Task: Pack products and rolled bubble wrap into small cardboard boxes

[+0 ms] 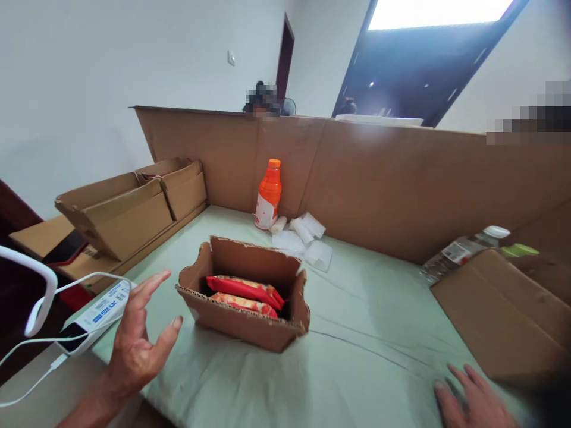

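An open-topped cardboard box (243, 327) stands on the green cloth, with two red and yellow snack packets (245, 290) lying inside. To its left, my left hand (138, 339) is raised with thumb and fingers apart, holding nothing and not touching the box. My right hand (475, 401) is low at the right, near the cloth and beside a larger cardboard box (504, 315). Its fingers are spread and partly cut off by the frame's bottom edge; nothing shows in them.
An orange bottle (269, 193) and several translucent plastic wraps (307, 229) sit by the cardboard wall (379, 184). A clear bottle (464, 252) leans at right. A white power bank-like box (98, 315) with cables lies left, near cardboard trays (129, 214). Another person's head shows behind the wall.
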The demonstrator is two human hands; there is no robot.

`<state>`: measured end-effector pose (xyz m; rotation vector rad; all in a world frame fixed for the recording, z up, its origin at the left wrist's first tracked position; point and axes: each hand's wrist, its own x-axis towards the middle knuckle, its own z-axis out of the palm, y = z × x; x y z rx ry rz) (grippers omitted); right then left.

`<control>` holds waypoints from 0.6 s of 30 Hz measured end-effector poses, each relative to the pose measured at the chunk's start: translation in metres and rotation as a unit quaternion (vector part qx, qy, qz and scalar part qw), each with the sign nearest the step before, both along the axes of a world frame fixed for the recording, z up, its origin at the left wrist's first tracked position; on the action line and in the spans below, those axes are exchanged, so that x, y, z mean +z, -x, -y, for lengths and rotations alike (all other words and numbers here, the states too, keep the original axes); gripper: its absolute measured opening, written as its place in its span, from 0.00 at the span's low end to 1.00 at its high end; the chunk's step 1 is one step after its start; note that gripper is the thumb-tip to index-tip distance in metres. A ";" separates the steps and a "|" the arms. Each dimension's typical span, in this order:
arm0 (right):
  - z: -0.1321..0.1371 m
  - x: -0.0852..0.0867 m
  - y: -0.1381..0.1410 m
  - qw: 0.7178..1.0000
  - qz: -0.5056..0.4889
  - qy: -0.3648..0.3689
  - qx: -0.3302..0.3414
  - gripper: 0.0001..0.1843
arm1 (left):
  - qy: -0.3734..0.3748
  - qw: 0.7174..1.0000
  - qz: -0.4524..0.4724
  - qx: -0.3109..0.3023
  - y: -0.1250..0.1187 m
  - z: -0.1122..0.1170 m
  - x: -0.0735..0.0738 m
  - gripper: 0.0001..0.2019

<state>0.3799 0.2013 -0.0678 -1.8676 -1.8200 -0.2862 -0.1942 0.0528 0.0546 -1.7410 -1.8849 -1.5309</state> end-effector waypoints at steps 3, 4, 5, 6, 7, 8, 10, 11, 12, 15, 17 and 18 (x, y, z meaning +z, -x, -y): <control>0.027 0.016 0.051 0.996 -0.059 -0.006 0.070 0.28 | 0.042 0.994 0.098 0.002 -0.005 0.018 -0.026 0.34; 0.038 0.019 0.073 0.990 -0.080 0.007 0.115 0.25 | 0.066 0.990 0.123 -0.011 -0.004 0.019 -0.034 0.35; 0.049 0.021 0.097 0.982 -0.099 0.018 0.159 0.22 | 0.092 0.984 0.148 -0.024 -0.002 0.017 -0.042 0.35; 0.060 0.022 0.120 0.970 -0.109 0.034 0.215 0.21 | 0.116 0.977 0.177 -0.038 0.000 0.014 -0.049 0.36; 0.070 0.021 0.142 0.955 -0.118 0.057 0.267 0.21 | 0.136 0.967 0.210 -0.052 0.003 0.008 -0.055 0.37; 0.079 0.020 0.163 0.939 -0.129 0.076 0.309 0.24 | 0.152 0.955 0.244 -0.067 0.004 0.002 -0.061 0.38; 0.090 0.015 0.195 0.912 -0.156 0.115 0.362 0.34 | 0.172 0.927 0.314 -0.111 0.005 -0.012 -0.072 0.40; 0.094 0.012 0.208 0.901 -0.172 0.131 0.375 0.37 | 0.177 0.912 0.343 -0.137 0.003 -0.018 -0.077 0.42; 0.095 0.009 0.217 0.893 -0.187 0.145 0.383 0.40 | 0.179 0.899 0.366 -0.159 -0.001 -0.023 -0.081 0.43; 0.092 0.005 0.237 0.882 -0.225 0.167 0.380 0.42 | 0.165 0.883 0.404 -0.171 -0.017 -0.031 -0.090 0.44; 0.084 0.009 0.245 0.879 -0.252 0.172 0.366 0.43 | 0.153 0.883 0.418 -0.150 -0.029 -0.033 -0.089 0.43; 0.078 0.013 0.248 0.877 -0.266 0.173 0.360 0.44 | 0.146 0.883 0.423 -0.141 -0.035 -0.036 -0.087 0.42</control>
